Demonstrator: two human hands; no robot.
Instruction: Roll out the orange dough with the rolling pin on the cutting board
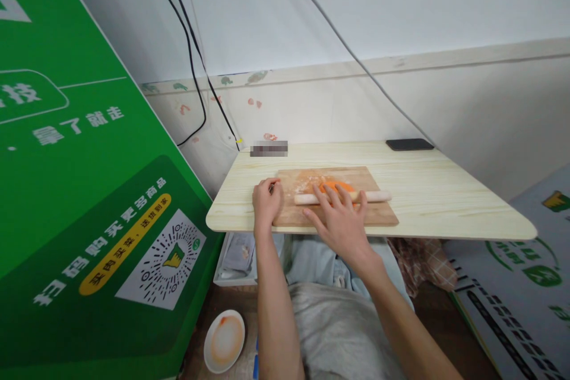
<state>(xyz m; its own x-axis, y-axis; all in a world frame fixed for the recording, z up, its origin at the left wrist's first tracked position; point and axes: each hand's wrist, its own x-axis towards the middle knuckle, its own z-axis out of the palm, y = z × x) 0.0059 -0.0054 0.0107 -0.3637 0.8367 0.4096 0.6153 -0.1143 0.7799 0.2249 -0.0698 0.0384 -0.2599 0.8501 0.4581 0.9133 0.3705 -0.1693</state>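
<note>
On the wooden cutting board (378, 215) lies a flattened piece of orange dough (333, 186), with white flour smeared around it. A pale wooden rolling pin (377, 196) rests across the near part of the dough. My right hand (342, 222) lies over the pin with its fingers spread and stretched out, the palm toward me. At the board's left edge, my left hand (266, 202) is curled closed against the board; its fingertips are partly hidden.
A black phone (409, 144) lies at the back right of the light wooden table (454, 202); a blurred-out item (269, 148) sits back left. Below left are a stained white plate (224, 341) and a white box (236, 258). A green panel (89, 190) stands left; cables (191, 41) hang behind.
</note>
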